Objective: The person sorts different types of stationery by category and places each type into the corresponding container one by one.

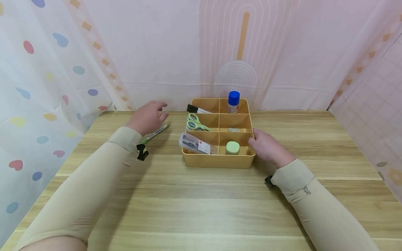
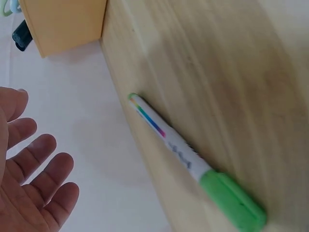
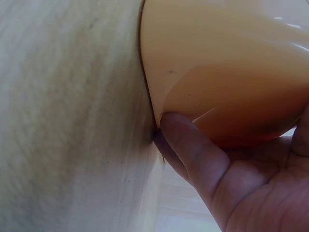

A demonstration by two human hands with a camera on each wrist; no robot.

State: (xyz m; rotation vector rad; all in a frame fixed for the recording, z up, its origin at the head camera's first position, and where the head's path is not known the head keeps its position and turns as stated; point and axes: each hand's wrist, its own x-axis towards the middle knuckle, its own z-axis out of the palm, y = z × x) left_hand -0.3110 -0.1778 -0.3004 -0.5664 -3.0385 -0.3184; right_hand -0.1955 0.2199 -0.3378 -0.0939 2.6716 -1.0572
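My left hand [image 1: 147, 118] hovers at the left with its fingers loosely extended, holding nothing. Beneath and beside it, a marker [image 1: 157, 131] lies on the table; the left wrist view shows its white barrel and green cap [image 2: 231, 200], apart from the fingers [image 2: 46, 169]. With my right hand [image 1: 269, 147] I grip the right side wall of a yellow desk organizer [image 1: 218, 161]. In the right wrist view the fingertips [image 3: 181, 128] press low on its outer wall; the thumb is mostly cut off there.
Compartments of the organizer hold a black-capped marker [image 1: 198, 109], green scissors [image 1: 195, 122], a clear case [image 1: 191, 142], a blue-capped glue stick [image 1: 233, 101], a small clear item [image 1: 234, 129] and a light green rounded box [image 1: 232, 147]. A patterned curtain [image 1: 157, 52] hangs behind the wooden table [image 1: 201, 205].
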